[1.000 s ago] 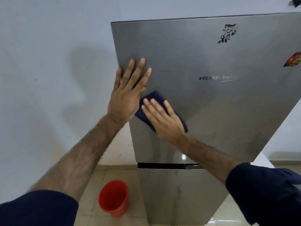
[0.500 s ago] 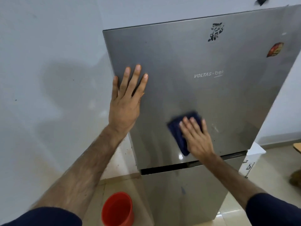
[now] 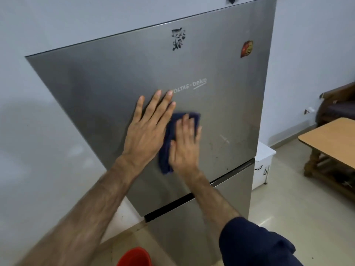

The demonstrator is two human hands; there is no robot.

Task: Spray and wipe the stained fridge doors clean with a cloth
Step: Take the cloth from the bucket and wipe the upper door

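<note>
The right hand (image 3: 184, 144) presses a dark blue cloth (image 3: 169, 143) flat against the upper fridge door (image 3: 107, 83), palm down with the fingers together over the fabric, so it is pinning the cloth to the steel rather than gripping it closed. Half a second ago that hand and cloth were lower and further right, close to the gap above the lower fridge door (image 3: 230, 198); now they sit higher, just below the brand lettering (image 3: 192, 85) and touching the side of the left hand (image 3: 148, 129). The left hand has also shifted: it was braced near the door's left edge and now lies spread wide and flat in the middle of the panel, fingertips reaching the start of the lettering, holding nothing. The blur on the right hand suggests a stroke is under way, so the wiping appears to be working back and forth across the lower half of the upper door. To the right of the cloth, pale streaks and dark specks (image 3: 222, 141) show on the steel, and above the lettering a black scrawled mark (image 3: 178, 39) and a red sticker (image 3: 246, 48) remain, so this door looks only partly done; the lower door shows no sign either way. No spray bottle is in view. A red bucket (image 3: 134, 257) stands on the floor below the fridge.
</note>
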